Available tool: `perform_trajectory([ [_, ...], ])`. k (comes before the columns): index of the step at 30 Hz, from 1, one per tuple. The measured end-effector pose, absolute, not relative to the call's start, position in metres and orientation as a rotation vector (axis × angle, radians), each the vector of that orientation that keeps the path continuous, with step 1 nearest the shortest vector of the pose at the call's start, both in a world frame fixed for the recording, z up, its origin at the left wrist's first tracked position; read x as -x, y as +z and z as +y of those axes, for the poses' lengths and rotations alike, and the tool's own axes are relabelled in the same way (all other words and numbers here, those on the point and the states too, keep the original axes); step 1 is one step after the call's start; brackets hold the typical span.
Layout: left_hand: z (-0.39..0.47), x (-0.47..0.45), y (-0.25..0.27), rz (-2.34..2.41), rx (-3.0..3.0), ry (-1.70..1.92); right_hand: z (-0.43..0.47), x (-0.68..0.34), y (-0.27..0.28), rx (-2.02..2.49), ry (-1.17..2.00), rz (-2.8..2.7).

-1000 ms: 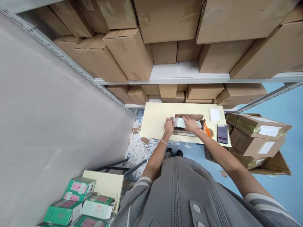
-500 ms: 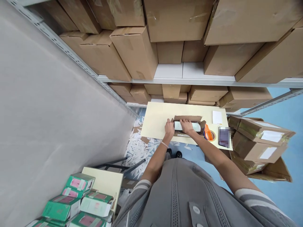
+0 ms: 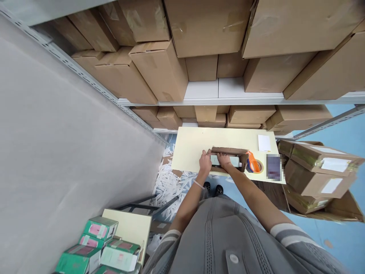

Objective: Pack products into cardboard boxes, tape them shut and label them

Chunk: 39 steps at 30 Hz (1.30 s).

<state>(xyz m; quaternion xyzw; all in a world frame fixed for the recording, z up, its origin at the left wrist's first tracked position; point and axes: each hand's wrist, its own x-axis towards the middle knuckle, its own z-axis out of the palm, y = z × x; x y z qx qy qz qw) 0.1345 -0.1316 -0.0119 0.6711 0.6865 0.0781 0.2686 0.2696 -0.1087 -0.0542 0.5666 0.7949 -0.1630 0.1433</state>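
A narrow open cardboard box [image 3: 228,150] lies lengthwise near the front edge of the cream table [image 3: 188,148]. Inside it rests a pale, whitish-green bottle [image 3: 235,161] on its side, its small white end pointing right. My left hand [image 3: 204,162] grips the box's left end with closed fingers. Across the bottle lies my right hand [image 3: 224,160], its fingers curled over the middle and reaching into the box. Just right of the box sits an orange tape dispenser [image 3: 253,163] with a roll of tape.
White paper [image 3: 264,143] and a blurred dark rectangular item [image 3: 273,167] lie on the table's right. Stacked cartons [image 3: 316,171] stand beyond it. A shelf [image 3: 205,101] full of cartons rises behind. Paper strips [image 3: 168,182] cover the floor at left; green boxes [image 3: 99,228] sit lower left.
The bottle now sits deeper between the box walls, and the box's right end looks straighter. Both hands stay at the box. The whole view has shifted slightly.
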Motion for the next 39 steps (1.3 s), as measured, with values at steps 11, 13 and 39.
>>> perform_trajectory([
  [11, -0.122, -0.132, -0.004, 1.851, -1.809, 0.169, -0.117, -0.324, 0.010, -1.702, -0.690, 2.290],
  [13, -0.123, -0.131, 0.000, 1.839, -1.808, 0.196, -0.141, -0.354, 0.019, -1.883, -0.691, 2.512],
  [39, -0.152, -0.086, -0.021, 1.379, -1.740, 0.510, -0.188, -0.346, -0.046, -2.425, -1.155, 2.565],
])
